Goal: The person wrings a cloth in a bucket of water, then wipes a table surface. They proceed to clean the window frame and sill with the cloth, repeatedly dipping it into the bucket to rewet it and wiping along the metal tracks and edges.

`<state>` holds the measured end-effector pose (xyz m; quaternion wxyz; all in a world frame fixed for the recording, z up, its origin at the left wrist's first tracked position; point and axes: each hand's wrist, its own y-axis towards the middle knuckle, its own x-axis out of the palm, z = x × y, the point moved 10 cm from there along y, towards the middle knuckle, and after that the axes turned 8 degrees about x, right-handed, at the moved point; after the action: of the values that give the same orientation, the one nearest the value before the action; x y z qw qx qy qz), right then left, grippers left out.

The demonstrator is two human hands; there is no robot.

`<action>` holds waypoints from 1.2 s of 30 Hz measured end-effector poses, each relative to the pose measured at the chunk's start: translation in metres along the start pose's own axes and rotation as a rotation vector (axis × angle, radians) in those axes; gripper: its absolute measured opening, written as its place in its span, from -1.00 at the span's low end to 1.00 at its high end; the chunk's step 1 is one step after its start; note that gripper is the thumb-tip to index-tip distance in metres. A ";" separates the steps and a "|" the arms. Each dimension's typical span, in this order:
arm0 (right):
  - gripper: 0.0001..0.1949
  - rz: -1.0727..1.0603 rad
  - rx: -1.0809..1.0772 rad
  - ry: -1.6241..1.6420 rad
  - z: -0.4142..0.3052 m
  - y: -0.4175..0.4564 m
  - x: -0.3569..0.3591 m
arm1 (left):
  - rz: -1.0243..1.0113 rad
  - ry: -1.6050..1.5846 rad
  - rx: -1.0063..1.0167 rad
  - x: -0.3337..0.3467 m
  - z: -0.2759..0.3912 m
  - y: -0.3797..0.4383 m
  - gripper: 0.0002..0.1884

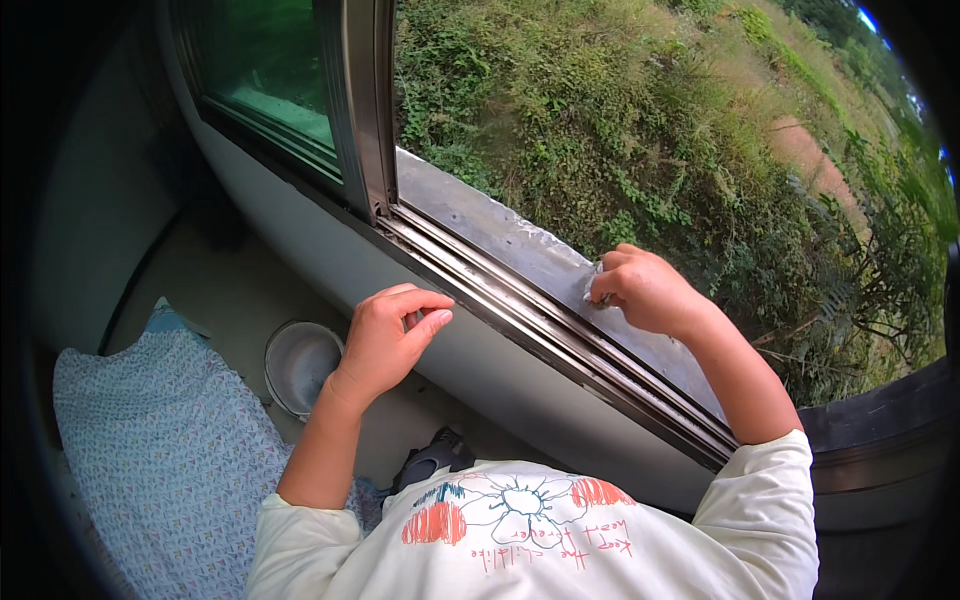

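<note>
My right hand [640,289] reaches out past the window track and grips a small crumpled grey-white cloth [598,291]. It is held over the outer concrete ledge [495,214]; most of the cloth is hidden by my fingers. Inside the room, my left hand [397,330] hovers near the inner edge of the metal sliding-window track [525,311]. Its fingers are curled, thumb and index tips close together, and I see nothing between them. Dirt specks and worn marks show along the rails of the track.
A green-tinted glass pane [270,82] stands in its metal frame [367,112] at upper left. Below the sill are a white bucket [304,364] on the floor and a patterned cloth [165,450] spread at left. Outside, dense shrubs [570,127] grow beyond the ledge.
</note>
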<state>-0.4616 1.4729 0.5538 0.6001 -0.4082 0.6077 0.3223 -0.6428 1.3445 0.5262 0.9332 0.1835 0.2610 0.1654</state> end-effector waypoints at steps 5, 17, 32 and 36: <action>-0.79 0.182 0.472 0.408 0.136 -0.013 -0.029 | -0.049 -0.070 0.027 0.017 0.012 0.010 -0.86; -0.87 0.741 0.813 1.225 0.249 -0.086 -0.001 | -0.648 -0.323 0.149 0.191 0.087 0.078 -0.75; -0.75 0.917 0.532 1.737 0.192 -0.061 -0.034 | -0.548 -0.828 -0.285 0.291 0.078 0.127 -0.71; -0.77 0.940 0.619 1.506 0.206 -0.085 -0.070 | -0.578 -0.855 -0.180 0.219 0.105 0.094 -0.74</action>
<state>-0.2940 1.6234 0.6171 -0.0606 -0.0444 0.9972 0.0068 -0.4277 1.4886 0.5567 0.9761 0.0741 -0.1186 -0.1666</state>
